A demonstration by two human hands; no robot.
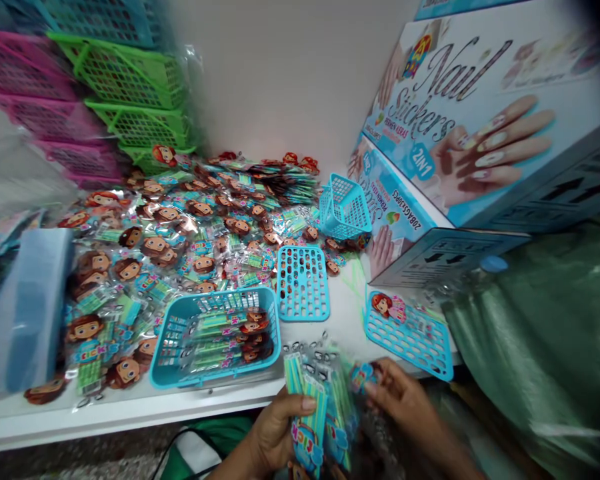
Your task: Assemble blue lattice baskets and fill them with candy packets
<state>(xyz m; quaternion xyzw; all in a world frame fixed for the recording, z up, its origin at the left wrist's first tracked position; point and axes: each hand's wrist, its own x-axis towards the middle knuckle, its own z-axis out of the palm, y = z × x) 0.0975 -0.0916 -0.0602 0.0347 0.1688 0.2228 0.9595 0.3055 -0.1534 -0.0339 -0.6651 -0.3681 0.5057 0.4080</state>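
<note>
Hands point(274, 427) point(404, 399) (both half-curled) hold plastic packets point(316, 403)

Both hands point(276, 427) hold green-striped packets point(310, 423) near a blue basket point(171, 333) of packets.

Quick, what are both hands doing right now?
Left hand: closed, holding a bunch of packets.
Right hand: closed, pinching a packet beside the bunch.

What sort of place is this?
Probably a small packing workspace: shiny clear-plastic packets with cartoon figures lie loosely heaped, more sit lined up in a rectangular turquoise plastic basket, and a large blue-and-white cardboard Nail Stickers box stands nearby.
</note>
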